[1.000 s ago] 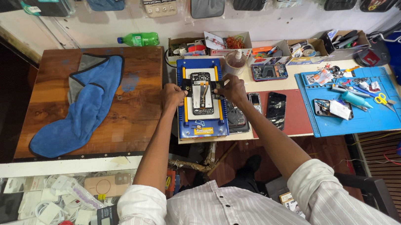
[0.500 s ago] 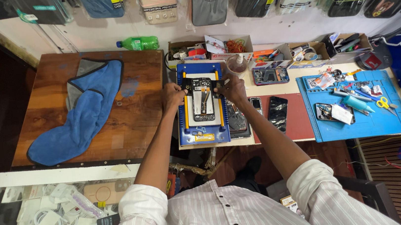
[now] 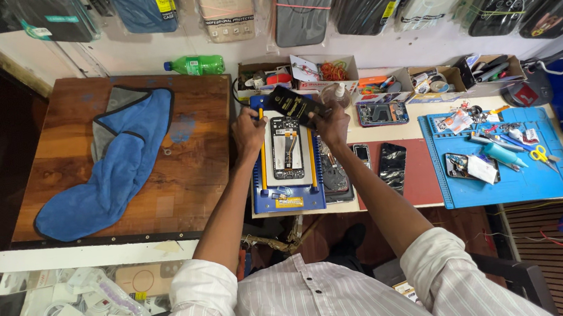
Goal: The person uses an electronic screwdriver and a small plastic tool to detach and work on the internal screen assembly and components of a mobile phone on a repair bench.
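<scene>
Half a second ago both hands pressed down at the sides of the phone [image 3: 287, 148] on the blue fixture [image 3: 288, 193], with a dark part lying flat over it. Now that part, a black battery [image 3: 297, 105], is lifted off and tilted above the far end of the phone, and the phone's open back shows bare with its board and a cable down the middle.

The right hand [image 3: 332, 123] grasps the battery at its right end, fingers closed round its edge; the battery slants up and to the left from that grip, across the top of the phone. The left hand [image 3: 248, 128] sits just left of the phone's far corner, curled against the fixture's yellow rail; whether it pinches anything I cannot tell. The battery's left end reaches near it, though contact is unclear.

The phone lies upright in the fixture, between the two hands and just nearer the person than the battery. Right of the phone lie a second dark phone [image 3: 391, 164] on a red mat [image 3: 423, 178] and, farther right, a blue mat [image 3: 507, 183] with tools. Left of the phone a blue cloth [image 3: 112, 169] lies on a wooden board [image 3: 192, 167].
</scene>
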